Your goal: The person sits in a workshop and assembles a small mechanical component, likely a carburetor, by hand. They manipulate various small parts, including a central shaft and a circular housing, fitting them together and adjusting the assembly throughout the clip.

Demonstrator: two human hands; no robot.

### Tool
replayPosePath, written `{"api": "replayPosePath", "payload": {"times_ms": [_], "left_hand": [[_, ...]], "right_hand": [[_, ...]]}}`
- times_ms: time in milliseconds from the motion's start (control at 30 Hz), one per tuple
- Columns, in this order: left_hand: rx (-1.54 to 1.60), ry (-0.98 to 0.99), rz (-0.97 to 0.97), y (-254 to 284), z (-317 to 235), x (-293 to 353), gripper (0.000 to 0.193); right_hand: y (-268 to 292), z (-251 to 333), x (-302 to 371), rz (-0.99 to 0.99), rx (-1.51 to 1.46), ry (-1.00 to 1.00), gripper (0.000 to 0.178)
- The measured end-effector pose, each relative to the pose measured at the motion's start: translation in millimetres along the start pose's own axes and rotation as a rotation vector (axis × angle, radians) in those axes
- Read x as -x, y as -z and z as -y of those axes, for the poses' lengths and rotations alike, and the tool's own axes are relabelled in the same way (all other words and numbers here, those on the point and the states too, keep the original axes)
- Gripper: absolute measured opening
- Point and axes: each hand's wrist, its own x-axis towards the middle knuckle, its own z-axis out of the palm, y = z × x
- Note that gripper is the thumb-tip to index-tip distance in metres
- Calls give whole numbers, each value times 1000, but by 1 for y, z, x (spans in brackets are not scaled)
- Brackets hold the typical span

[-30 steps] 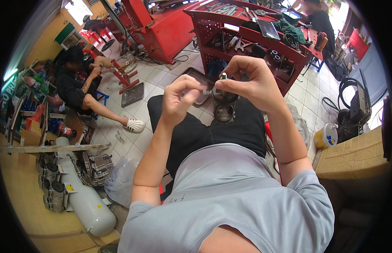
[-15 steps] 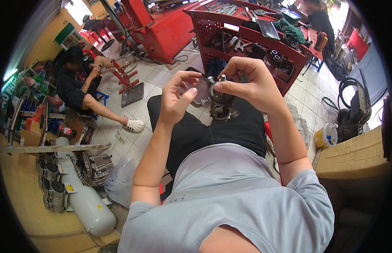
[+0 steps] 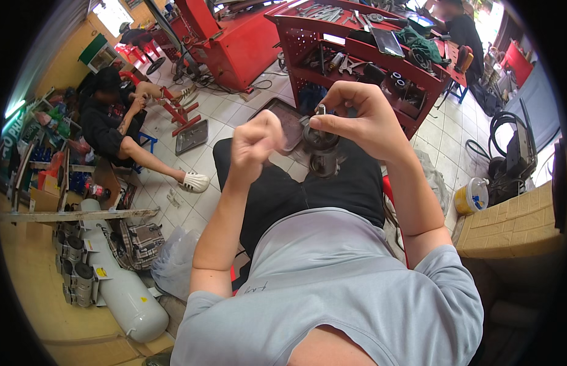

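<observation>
Dk lettering (image 3: 104,230) & yellow stickers (image 3: 101,271) on grey cyl. (image 3: 126,299); white caps (image 3: 16,125), green sign (image 3: 9,141), far L; dk script (image 3: 256,288), wearer's grey tee (image 3: 338,293); yellow label (image 3: 461,200), bucket (image 3: 479,188).

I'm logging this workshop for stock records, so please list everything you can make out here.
Metal part: one, dark grey, before the lap
Large tray: one, dark, floor ahead
Small tray: one, grey, floor ahead-left
Tool cart: one, red, ahead
Wrenches: several, silver, cart top
Cloth: one, green, cart top
Machine: one, red, beyond the trays
Bucket: one, white and yellow, right
Tank: one, pale grey, lower left
Plastic bag: one, clear, beside the tank
Shelf clutter: uncountable, mixed colours, left
Other people: three, dark-clothed, left and upper right
Shirt: one, light grey, own torso
Left hand: one, bare, blurred, left of the part
Right hand: one, bare, holding the part's top
</observation>
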Motion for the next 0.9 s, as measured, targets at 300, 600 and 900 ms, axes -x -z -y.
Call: {"api": "replayPosePath", "payload": {"times_ms": [300, 600, 900], "left_hand": [[-76, -101, -238, -1, -9, -2, 35], [-309, 127, 48, -3, -8, -4, 39], [-346, 181, -21, -6, -5, -2, 27]], "right_hand": [[-4, -1, 1, -1, 11, 59, 29], [0, 6, 3, 33, -33, 18, 20], [-1, -2, 0, -10, -15, 90, 28]]}}
